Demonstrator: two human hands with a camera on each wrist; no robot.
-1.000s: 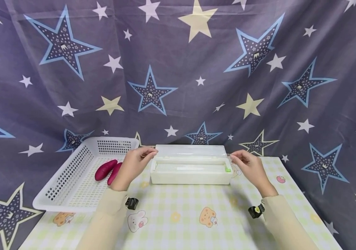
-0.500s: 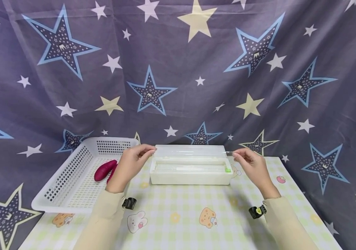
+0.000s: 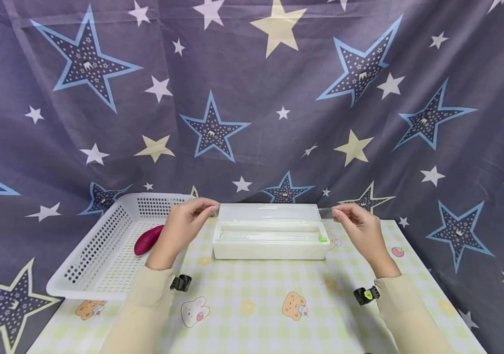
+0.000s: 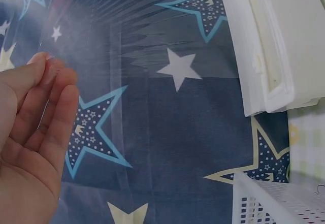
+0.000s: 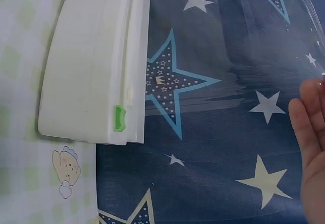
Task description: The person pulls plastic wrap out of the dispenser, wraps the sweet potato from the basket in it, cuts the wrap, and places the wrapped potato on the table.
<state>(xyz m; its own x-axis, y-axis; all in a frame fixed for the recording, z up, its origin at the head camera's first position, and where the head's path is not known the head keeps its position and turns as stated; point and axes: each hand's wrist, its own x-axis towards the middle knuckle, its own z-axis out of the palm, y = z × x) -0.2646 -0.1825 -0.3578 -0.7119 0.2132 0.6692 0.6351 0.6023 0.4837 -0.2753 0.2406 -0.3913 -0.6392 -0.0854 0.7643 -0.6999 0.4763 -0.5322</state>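
Beyond both ends of a white box [image 3: 271, 251], head view: left hand [image 3: 181, 228] is holding just past the left end, right hand [image 3: 362, 233] past the right end, thumbs and fingertips pinching something thin and clear. The lid [image 3: 261, 212] is standing raised along the box's back. Left of the box, a basket [image 3: 70, 294] is sitting; one purple vegetable [image 3: 148, 240] is lying in it, partly behind the left arm, with no wrapping showing.

Left wrist view: the fingertips are gripping a clear film [image 4: 129, 41], which is stretching with fine creases from the hand toward the box. A corner of the basket is showing near the box's left end.

Right wrist view: the film is spreading between the box and the right hand, which the frame is cutting off; the head view is giving its pinch more plainly. A green slider [image 5: 119, 118] is sitting near the box's right end.

Progress, judged: opening is done and a length of film is drawn out. Cutting seems to be remaining, as the sheet appears to be joining the box, though its attachment is not showing clearly.
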